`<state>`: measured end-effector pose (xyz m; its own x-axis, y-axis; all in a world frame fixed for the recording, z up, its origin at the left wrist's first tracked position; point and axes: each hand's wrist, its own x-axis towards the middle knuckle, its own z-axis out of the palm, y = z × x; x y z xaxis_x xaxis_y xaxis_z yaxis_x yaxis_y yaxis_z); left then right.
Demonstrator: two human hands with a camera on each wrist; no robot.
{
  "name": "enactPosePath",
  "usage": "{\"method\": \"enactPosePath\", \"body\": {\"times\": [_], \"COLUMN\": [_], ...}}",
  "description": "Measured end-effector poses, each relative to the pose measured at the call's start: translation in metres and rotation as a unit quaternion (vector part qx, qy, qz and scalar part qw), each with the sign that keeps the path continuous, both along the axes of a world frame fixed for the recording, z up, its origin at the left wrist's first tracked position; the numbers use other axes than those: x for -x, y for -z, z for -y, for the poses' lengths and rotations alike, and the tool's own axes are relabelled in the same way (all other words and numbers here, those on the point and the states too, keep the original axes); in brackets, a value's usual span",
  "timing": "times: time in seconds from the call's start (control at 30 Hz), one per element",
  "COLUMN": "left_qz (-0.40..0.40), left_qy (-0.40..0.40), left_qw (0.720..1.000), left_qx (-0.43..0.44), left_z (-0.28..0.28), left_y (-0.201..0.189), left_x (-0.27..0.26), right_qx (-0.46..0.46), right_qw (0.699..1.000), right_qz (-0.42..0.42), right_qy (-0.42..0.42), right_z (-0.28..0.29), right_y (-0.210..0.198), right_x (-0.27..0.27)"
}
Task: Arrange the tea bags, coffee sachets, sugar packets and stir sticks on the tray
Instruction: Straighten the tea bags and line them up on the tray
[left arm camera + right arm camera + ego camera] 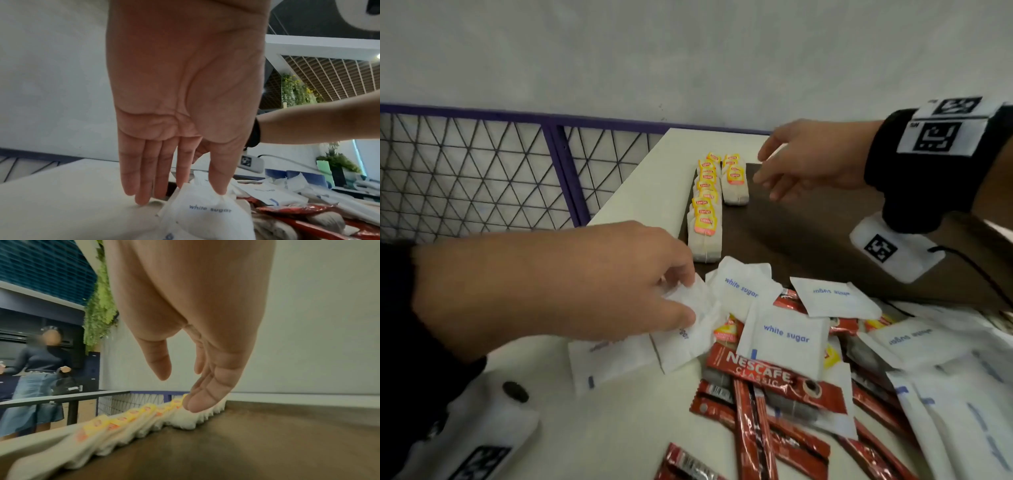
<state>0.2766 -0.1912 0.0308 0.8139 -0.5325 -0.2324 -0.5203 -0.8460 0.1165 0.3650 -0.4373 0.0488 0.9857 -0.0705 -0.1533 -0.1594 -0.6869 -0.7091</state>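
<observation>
A dark brown tray (808, 233) lies at the back of the table. Two rows of yellow-tagged tea bags (705, 212) run along its left edge, the right-hand row (734, 181) being shorter. My right hand (763, 178) hovers just right of that short row with relaxed fingers and holds nothing. In the right wrist view its fingertips (193, 407) hang close above the tea bags (133, 421). My left hand (690, 298) pinches a crumpled white sugar packet (702, 301) at the left of the loose pile. That packet (205, 211) sits between thumb and forefinger.
In front of the tray lies a mixed heap of white sugar packets (784, 335), red Nescafe sachets (763, 373) and long white paper wrappers (945, 411). A purple-framed wire fence (482, 171) borders the white table (637, 192) on the left. A person (41, 369) stands beyond the railing.
</observation>
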Motion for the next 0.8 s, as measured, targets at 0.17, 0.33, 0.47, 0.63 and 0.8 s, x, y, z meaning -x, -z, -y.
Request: {"method": "enactPosePath", "body": {"times": [0.17, 0.33, 0.47, 0.63, 0.8], "left_qz": [0.027, 0.041, 0.054, 0.073, 0.08], "left_qy": [0.005, 0.037, 0.073, 0.14, 0.151], "left_qw": [1.0, 0.998, 0.996, 0.987, 0.984], "left_qx": [0.011, 0.006, 0.015, 0.03, 0.043], "left_z": [0.001, 0.012, 0.029, 0.057, 0.088], "left_y": [-0.013, -0.019, -0.026, -0.023, -0.019], "left_x": [0.012, 0.039, 0.072, 0.109, 0.112], "right_qx": [-0.07, -0.116, 0.017, 0.058, -0.01], "right_qw": [0.997, 0.99, 0.984, 0.973, 0.974], "right_qz": [0.019, 0.045, 0.142, 0.212, 0.217], "right_qy": [-0.022, -0.073, -0.102, -0.074, -0.065], "right_z": [0.001, -0.005, -0.003, 0.014, 0.023], "right_y": [-0.033, -0.038, -0.014, 0.015, 0.04], "right_x": [0.085, 0.204, 0.283, 0.356, 0.387]}}
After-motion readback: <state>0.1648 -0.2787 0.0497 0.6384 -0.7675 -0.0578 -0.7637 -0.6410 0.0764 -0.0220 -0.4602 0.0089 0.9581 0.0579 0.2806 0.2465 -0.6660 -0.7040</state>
